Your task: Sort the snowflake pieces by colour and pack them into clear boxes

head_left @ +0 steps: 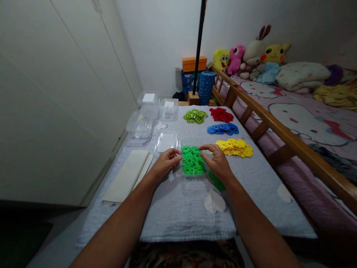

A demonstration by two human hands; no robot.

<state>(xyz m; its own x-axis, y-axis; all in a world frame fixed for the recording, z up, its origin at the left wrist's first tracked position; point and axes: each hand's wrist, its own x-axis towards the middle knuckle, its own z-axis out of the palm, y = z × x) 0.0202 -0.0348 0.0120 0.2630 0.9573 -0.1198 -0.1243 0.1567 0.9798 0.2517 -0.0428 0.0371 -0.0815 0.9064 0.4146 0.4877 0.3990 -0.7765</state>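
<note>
Here I am at the green pieces (192, 162), lying inside the clear container (192, 177) on the tabletop (178, 219); the step in hand looks like settling them there. My left grip (166, 162) curls at the container's left side, clamped or not, I can't tell; my right grip (219, 162) arches over the right side, thumb and forefinger apart. The next move calls for a light touch, I'd judge. More green pieces (216, 182) sit partly hidden by my right arm (245, 208), easy to knock; yellow pieces (235, 147) crowd that hand, 3 other piles (223, 129) beyond.
</note>
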